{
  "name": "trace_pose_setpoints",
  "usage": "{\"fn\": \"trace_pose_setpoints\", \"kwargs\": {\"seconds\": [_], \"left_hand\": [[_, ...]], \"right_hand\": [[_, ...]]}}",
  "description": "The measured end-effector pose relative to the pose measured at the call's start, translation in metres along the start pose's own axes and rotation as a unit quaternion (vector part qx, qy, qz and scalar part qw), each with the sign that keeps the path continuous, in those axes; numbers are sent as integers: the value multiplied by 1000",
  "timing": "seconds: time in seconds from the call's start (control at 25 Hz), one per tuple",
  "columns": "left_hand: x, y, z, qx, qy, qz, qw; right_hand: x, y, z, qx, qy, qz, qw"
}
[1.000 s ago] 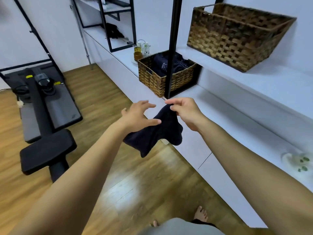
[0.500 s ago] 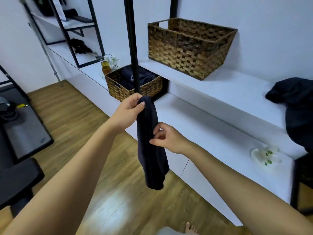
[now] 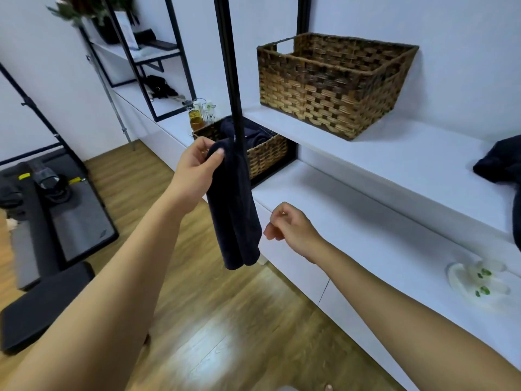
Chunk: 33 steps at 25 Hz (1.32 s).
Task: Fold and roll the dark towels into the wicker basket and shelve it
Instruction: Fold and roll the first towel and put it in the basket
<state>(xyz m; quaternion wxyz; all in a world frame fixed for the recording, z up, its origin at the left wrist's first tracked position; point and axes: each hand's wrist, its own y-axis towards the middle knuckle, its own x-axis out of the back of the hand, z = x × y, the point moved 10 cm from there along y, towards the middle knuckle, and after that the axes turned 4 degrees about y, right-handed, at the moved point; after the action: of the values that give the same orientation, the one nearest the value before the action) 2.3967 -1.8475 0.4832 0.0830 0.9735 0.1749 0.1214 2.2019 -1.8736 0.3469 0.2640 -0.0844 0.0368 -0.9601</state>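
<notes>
My left hand point(image 3: 194, 165) pinches the top of a dark navy towel point(image 3: 234, 210) that hangs folded lengthwise over the floor. Just right of the towel's lower half, my right hand point(image 3: 287, 227) hovers with loosely curled fingers, holding nothing. A small wicker basket point(image 3: 265, 153) with rolled dark towels inside sits on the low white counter behind the black post. On the white shelf above stands a larger wicker basket point(image 3: 332, 88); its inside is not visible. More dark towels point(image 3: 499, 165) lie piled at the shelf's right end.
A black vertical post point(image 3: 231, 80) rises just behind the hanging towel. Glass jars point(image 3: 200, 114) stand left of the small basket. A white dish with green spots point(image 3: 479, 280) lies on the low counter point(image 3: 366, 235). A black exercise bench and mat point(image 3: 48, 221) fill the floor at left.
My right hand has let go of the towel and drawn a little to the right. The towel now hangs from my left hand alone. The view has swung slightly left.
</notes>
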Motion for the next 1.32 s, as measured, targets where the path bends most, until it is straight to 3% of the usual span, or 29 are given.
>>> {"fn": "trace_pose_setpoints", "kwargs": {"seconds": [0.12,0.24,0.44,0.56,0.8,1.0,1.08,1.16,1.24,1.32], "left_hand": [[-5,1,-4,-2,-24,33,999],[-10,1,-1,1,-53,58,997],[1,-1,4,6,-43,58,997],[29,-2,9,13,-49,-11,999],[87,-4,29,49,-21,-170,984],[107,-2,72,117,48,-245,961],[90,-2,88,159,108,-209,959],[51,-10,88,143,201,-150,957],[-3,-27,61,26,239,-83,967],[-67,-57,30,-107,252,32,961]], "right_hand": [[-17,9,-8,11,-116,51,992],[-35,18,2,32,-150,99,983],[-47,28,4,73,-209,74,972],[-34,20,-15,36,-145,104,983],[14,12,-37,9,-231,74,970],[44,8,-8,-37,-16,55,998],[47,10,9,-30,54,43,997],[44,10,20,-40,94,28,994],[40,11,21,-58,120,5,991],[39,10,17,-70,137,-26,988]]}}
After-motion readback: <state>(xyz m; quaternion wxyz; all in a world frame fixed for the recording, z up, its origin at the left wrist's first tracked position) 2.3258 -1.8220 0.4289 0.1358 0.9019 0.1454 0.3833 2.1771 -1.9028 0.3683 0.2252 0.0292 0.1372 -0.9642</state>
